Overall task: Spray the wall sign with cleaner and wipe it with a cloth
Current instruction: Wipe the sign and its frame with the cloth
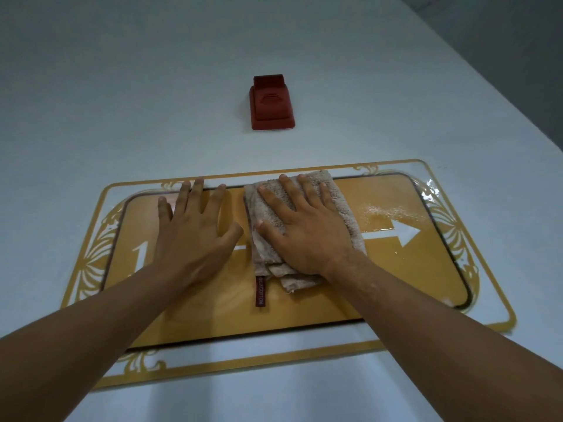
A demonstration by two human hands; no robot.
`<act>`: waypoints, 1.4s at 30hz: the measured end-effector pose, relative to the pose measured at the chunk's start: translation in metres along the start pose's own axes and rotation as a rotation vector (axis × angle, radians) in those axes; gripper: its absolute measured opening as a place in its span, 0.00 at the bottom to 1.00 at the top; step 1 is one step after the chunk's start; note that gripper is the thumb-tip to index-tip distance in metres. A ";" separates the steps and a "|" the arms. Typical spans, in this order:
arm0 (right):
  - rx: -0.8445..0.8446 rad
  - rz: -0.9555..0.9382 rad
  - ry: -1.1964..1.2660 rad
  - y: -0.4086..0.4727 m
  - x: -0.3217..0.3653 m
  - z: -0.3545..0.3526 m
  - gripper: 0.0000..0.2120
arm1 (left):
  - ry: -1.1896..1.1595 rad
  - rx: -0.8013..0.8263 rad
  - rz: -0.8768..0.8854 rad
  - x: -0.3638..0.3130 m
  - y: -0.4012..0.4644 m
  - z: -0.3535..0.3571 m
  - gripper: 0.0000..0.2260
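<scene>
A yellow wall sign (304, 312) with a white arrow (405, 233) and a clear ornate border hangs on the white wall in front of me. A folded beige cloth (338, 205) with a dark red label lies flat against the sign's middle. My right hand (304, 229) presses on the cloth with straight, spread fingers. To its left, my left hand (195, 236) rests flat on the bare sign, fingers spread. Wet spray droplets (387, 211) glisten on the sign right of the cloth, above the arrow. No spray bottle is in view.
A red wall-mounted box (272, 103) sits on the wall above the sign. Plain white wall (122, 102) surrounds the sign on all sides.
</scene>
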State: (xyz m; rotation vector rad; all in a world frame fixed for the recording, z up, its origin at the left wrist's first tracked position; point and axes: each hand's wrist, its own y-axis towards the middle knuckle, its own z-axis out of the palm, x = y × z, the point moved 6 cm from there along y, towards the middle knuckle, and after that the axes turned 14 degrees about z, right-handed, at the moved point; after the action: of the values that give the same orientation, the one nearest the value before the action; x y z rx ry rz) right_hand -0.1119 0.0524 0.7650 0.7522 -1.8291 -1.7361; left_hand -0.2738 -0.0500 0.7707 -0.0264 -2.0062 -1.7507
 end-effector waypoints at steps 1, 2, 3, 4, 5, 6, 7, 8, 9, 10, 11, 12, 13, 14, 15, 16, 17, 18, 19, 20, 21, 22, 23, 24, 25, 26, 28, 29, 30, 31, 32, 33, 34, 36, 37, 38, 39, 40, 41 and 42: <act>-0.001 0.004 -0.001 -0.001 -0.004 -0.001 0.33 | -0.003 0.005 0.003 -0.003 0.001 0.001 0.40; -0.002 0.007 -0.005 -0.002 -0.008 -0.002 0.33 | -0.007 0.011 0.004 -0.006 0.001 0.002 0.41; -0.001 0.011 -0.009 -0.003 -0.014 -0.003 0.33 | -0.011 0.017 0.003 -0.008 0.002 0.003 0.41; 0.000 0.015 -0.011 -0.003 -0.019 -0.004 0.33 | -0.012 0.021 0.001 -0.011 0.002 0.004 0.41; 0.001 0.019 -0.012 -0.004 -0.024 -0.005 0.33 | -0.011 0.022 -0.002 -0.013 0.002 0.005 0.40; 0.002 0.023 -0.013 -0.005 -0.029 -0.006 0.33 | -0.009 0.021 -0.004 -0.015 0.003 0.006 0.40; 0.003 0.026 -0.015 -0.005 -0.032 -0.007 0.33 | -0.008 0.020 -0.006 -0.018 0.003 0.007 0.40; 0.004 0.027 -0.018 -0.006 -0.035 -0.008 0.33 | -0.009 0.020 -0.006 -0.020 0.003 0.008 0.39; 0.006 0.026 -0.017 -0.006 -0.037 -0.009 0.33 | -0.013 0.020 -0.006 -0.023 0.004 0.009 0.39; 0.006 0.025 -0.014 -0.006 -0.037 -0.009 0.33 | -0.017 0.022 -0.004 -0.026 0.004 0.010 0.40; 0.005 0.024 -0.010 -0.007 -0.037 -0.009 0.33 | -0.017 0.024 0.000 -0.030 0.005 0.011 0.40; 0.003 0.023 -0.008 -0.007 -0.037 -0.009 0.33 | -0.013 0.029 0.004 -0.033 0.005 0.012 0.40; 0.001 0.022 -0.005 -0.007 -0.036 -0.010 0.33 | -0.005 0.033 0.009 -0.037 0.006 0.012 0.41; -0.002 0.022 -0.002 -0.007 -0.037 -0.010 0.33 | 0.002 0.033 0.016 -0.040 0.007 0.013 0.40; -0.003 0.022 0.001 -0.007 -0.037 -0.010 0.33 | 0.008 0.030 0.025 -0.044 0.008 0.013 0.40; -0.001 0.021 0.004 -0.007 -0.037 -0.010 0.33 | 0.012 0.027 0.033 -0.048 0.009 0.014 0.39; 0.000 0.019 0.006 -0.007 -0.037 -0.010 0.33 | 0.012 0.021 0.039 -0.051 0.010 0.014 0.39; 0.001 0.017 0.006 -0.007 -0.037 -0.010 0.33 | 0.008 0.013 0.041 -0.054 0.011 0.013 0.39; 0.002 0.016 0.008 -0.007 -0.038 -0.010 0.33 | 0.002 0.006 0.040 -0.057 0.012 0.013 0.39; 0.003 0.013 0.008 -0.007 -0.039 -0.010 0.33 | -0.002 0.002 0.039 -0.059 0.012 0.013 0.40; 0.005 0.012 0.007 -0.007 -0.040 -0.010 0.33 | -0.001 0.003 0.037 -0.061 0.013 0.014 0.40; 0.004 0.010 0.003 -0.007 -0.043 -0.010 0.33 | 0.003 0.005 0.034 -0.061 0.013 0.016 0.40; 0.004 0.008 -0.003 -0.007 -0.045 -0.011 0.33 | 0.009 0.009 0.029 -0.062 0.013 0.017 0.40; 0.004 0.009 -0.007 -0.008 -0.050 -0.012 0.33 | 0.012 0.016 0.022 -0.063 0.012 0.018 0.40; 0.000 0.012 -0.010 -0.009 -0.055 -0.013 0.33 | 0.016 0.017 0.014 -0.064 0.012 0.019 0.41; -0.003 0.015 -0.013 -0.010 -0.061 -0.014 0.32 | 0.018 0.016 0.004 -0.065 0.012 0.020 0.41; -0.005 0.024 -0.012 -0.013 -0.074 -0.017 0.32 | 0.019 0.015 -0.019 -0.069 0.013 0.019 0.41; -0.004 0.026 -0.014 -0.014 -0.082 -0.019 0.32 | 0.017 0.013 -0.034 -0.072 0.014 0.019 0.41; -0.004 0.025 -0.020 -0.015 -0.088 -0.021 0.32 | 0.014 0.012 -0.050 -0.074 0.015 0.019 0.40; 0.000 0.027 -0.025 -0.016 -0.094 -0.022 0.32 | 0.014 0.013 -0.058 -0.077 0.016 0.019 0.40; 0.004 0.029 -0.027 -0.017 -0.104 -0.025 0.32 | 0.015 0.018 -0.064 -0.084 0.018 0.019 0.40; 0.005 0.030 -0.029 -0.018 -0.108 -0.026 0.32 | 0.018 0.021 -0.065 -0.086 0.019 0.019 0.40; 0.005 0.031 -0.031 -0.019 -0.113 -0.027 0.32 | 0.028 0.027 -0.061 -0.090 0.019 0.020 0.40; 0.006 0.031 -0.024 -0.021 -0.122 -0.030 0.32 | 0.046 0.038 -0.056 -0.098 0.019 0.022 0.40; 0.007 0.031 -0.020 -0.022 -0.125 -0.030 0.32 | 0.044 0.040 -0.062 -0.099 0.018 0.023 0.40; 0.009 0.028 -0.017 -0.022 -0.126 -0.031 0.32 | 0.042 0.040 -0.071 -0.101 0.017 0.024 0.40; 0.008 0.026 -0.014 -0.022 -0.127 -0.031 0.32 | 0.040 0.039 -0.078 -0.101 0.017 0.024 0.40; 0.010 0.025 -0.013 -0.022 -0.126 -0.030 0.32 | 0.038 0.037 -0.083 -0.101 0.017 0.023 0.40; 0.011 0.026 -0.010 -0.022 -0.125 -0.030 0.32 | 0.038 0.039 -0.084 -0.100 0.017 0.023 0.40; 0.010 0.028 -0.006 -0.022 -0.125 -0.029 0.32 | 0.041 0.041 -0.083 -0.100 0.017 0.023 0.40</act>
State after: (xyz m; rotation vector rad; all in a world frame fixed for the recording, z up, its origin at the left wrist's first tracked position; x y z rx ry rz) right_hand -0.0009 0.1174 0.7467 0.7229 -1.8447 -1.7152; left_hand -0.1872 0.0033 0.7487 0.1062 -2.0400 -1.7455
